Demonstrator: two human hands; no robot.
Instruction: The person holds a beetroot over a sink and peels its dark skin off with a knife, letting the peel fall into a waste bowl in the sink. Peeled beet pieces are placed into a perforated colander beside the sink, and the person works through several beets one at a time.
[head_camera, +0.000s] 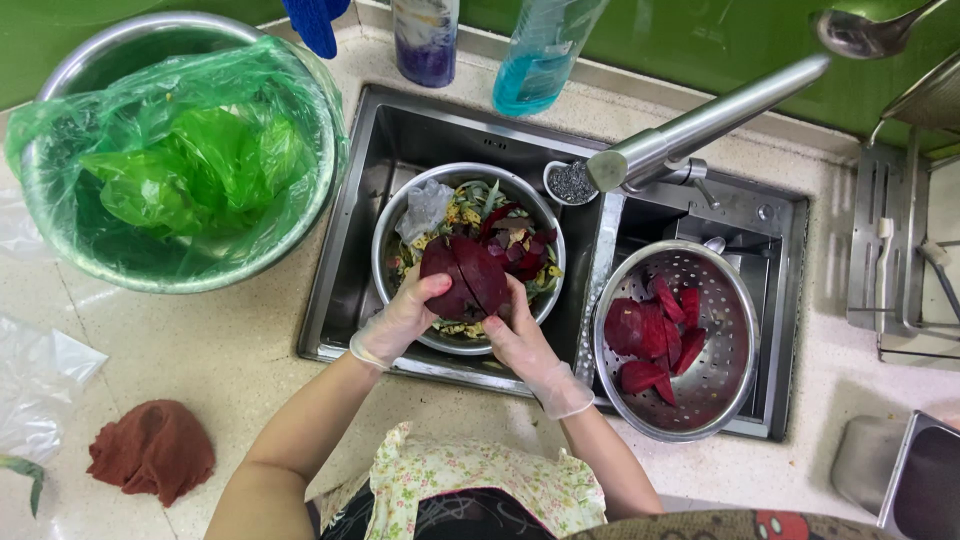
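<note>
Your left hand (398, 322) and right hand (520, 335), both in thin clear gloves, are closed around one large dark-red beetroot (463, 277), which shows a cut line down its middle; you hold it just above the steel bowl (385, 235) that sits in the left basin of the sink (345, 260). Under the beet, that bowl holds peelings and vegetable scraps. To the right of your right hand, in the other basin, a steel colander (735, 390) carries several cut beet pieces (655, 335), so some of the cutting looks done, while the beet in your hands seems to be the one still in work; no other whole beets show. Beyond your hands, the tap spout (700, 125) reaches over the sink, with a blue bottle (540, 50) behind it. Far to the left of your left hand, on the bench (200, 350), stands a big steel basin lined with a green plastic bag (180, 160), and nearer you lies a crumpled brown cloth (150, 450).
</note>
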